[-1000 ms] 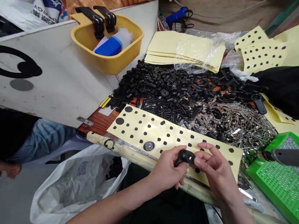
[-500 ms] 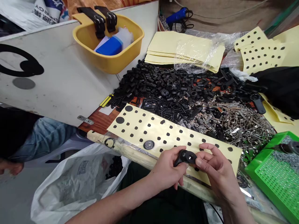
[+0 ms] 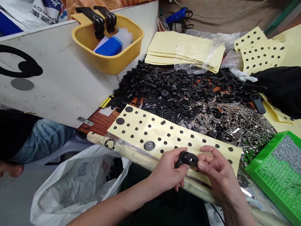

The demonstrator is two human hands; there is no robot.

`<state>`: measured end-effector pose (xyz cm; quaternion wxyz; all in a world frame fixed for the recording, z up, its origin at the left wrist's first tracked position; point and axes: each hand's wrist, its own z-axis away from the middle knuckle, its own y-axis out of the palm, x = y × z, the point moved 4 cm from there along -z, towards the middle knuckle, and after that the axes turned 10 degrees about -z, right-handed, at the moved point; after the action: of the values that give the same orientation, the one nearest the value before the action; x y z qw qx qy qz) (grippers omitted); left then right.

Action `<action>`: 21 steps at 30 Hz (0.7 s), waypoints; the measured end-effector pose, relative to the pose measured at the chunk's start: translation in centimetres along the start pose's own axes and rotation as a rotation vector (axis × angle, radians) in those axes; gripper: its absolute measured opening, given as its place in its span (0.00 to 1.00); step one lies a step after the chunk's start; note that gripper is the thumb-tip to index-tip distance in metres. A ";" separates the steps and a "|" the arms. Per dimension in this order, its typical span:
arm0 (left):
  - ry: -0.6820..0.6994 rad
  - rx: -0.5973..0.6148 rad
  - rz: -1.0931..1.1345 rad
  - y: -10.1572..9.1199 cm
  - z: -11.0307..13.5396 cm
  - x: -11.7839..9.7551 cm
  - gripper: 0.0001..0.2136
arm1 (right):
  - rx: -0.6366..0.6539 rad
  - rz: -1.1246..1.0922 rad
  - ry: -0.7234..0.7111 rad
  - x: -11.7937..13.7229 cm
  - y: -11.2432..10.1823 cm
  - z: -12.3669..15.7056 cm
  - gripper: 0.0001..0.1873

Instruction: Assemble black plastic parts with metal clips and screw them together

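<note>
My left hand (image 3: 169, 166) is closed round the left end of a black plastic part (image 3: 190, 159), rounded, with a small bright hole in its top. At the part's other end, my right hand (image 3: 217, 169) touches it with thumb and fingertips, its index finger bent above. Both hands are over a cream sheet with black self-adhesive-looking dots (image 3: 155, 128), along the table's front edge. A grey slotted disc (image 3: 149, 145) rests on this sheet, left of my hands. The underside of the held part is hidden by my fingers.
Behind the sheet lie heaps of black plastic pieces (image 3: 150, 81), black screw-like pieces (image 3: 160, 108) and metal strips (image 3: 244, 122). A green basket (image 3: 263, 175) holds small silvery pieces. A yellow bin (image 3: 108, 64) hangs on the left panel; a white bag (image 3: 77, 182) is below.
The dark object over the green basket at the right has gone from view. My hands and the black plastic part are almost unmoved; the view has shifted slightly.
</note>
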<state>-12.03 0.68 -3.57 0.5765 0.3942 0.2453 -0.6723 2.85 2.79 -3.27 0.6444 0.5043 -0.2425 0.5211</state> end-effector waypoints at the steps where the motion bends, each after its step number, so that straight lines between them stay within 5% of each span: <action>1: -0.001 -0.001 0.004 0.0 0.0 0.0 0.29 | 0.002 -0.011 0.005 0.1 0.0 0.1 0.23; 21: 0.009 0.011 -0.017 0.0 -0.2 0.3 0.27 | -0.029 0.079 -0.008 -0.5 0.3 -0.2 0.24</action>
<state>-11.99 0.60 -3.94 0.5676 0.3985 0.2476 -0.6765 2.33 2.77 -3.67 0.6298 0.4870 -0.2722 0.5404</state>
